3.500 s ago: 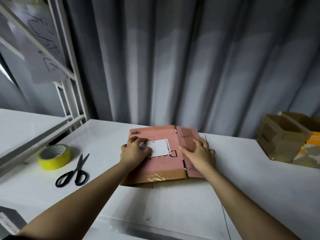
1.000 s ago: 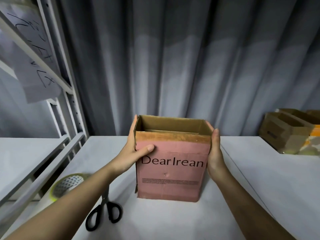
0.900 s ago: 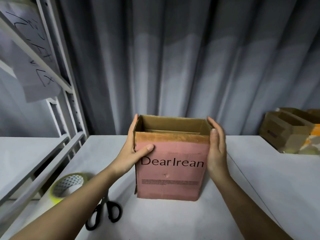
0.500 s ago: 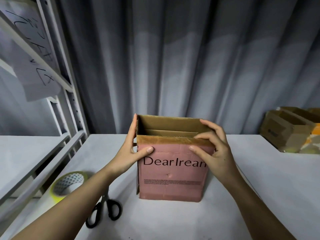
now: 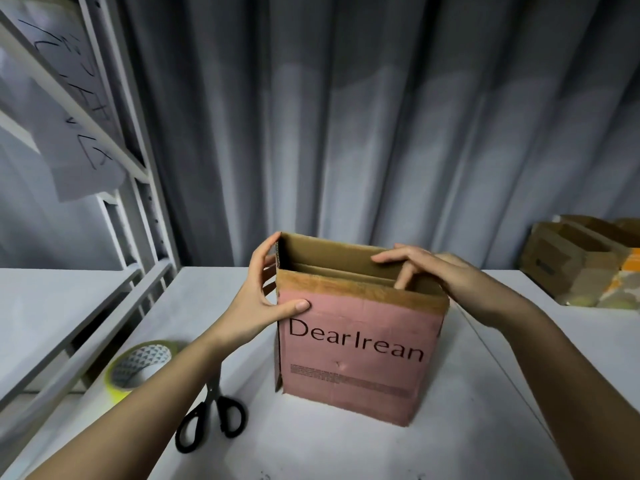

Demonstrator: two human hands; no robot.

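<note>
A pink cardboard box (image 5: pixel 353 355) printed "DearIrean" stands upright and open-topped on the white table (image 5: pixel 346 452). My left hand (image 5: pixel 263 296) grips its left top corner, thumb on the pink front and fingers round the left side. My right hand (image 5: pixel 446 275) is over the box's right top edge, with its fingers reaching down inside the opening and touching an inner flap. The inside bottom of the box is hidden.
Black-handled scissors (image 5: pixel 211 417) and a yellow tape roll (image 5: pixel 138 368) lie at the left by my left forearm. A white metal shelf frame (image 5: pixel 131 188) stands at the left. Brown cardboard boxes (image 5: pixel 575 258) sit at the right. A grey curtain (image 5: pixel 363 126) hangs behind.
The flat pink box was opened up and stood upright. In the last second my right hand left the box's right side and moved over the top edge, fingers dipping inside. The left hand's grip stayed.
</note>
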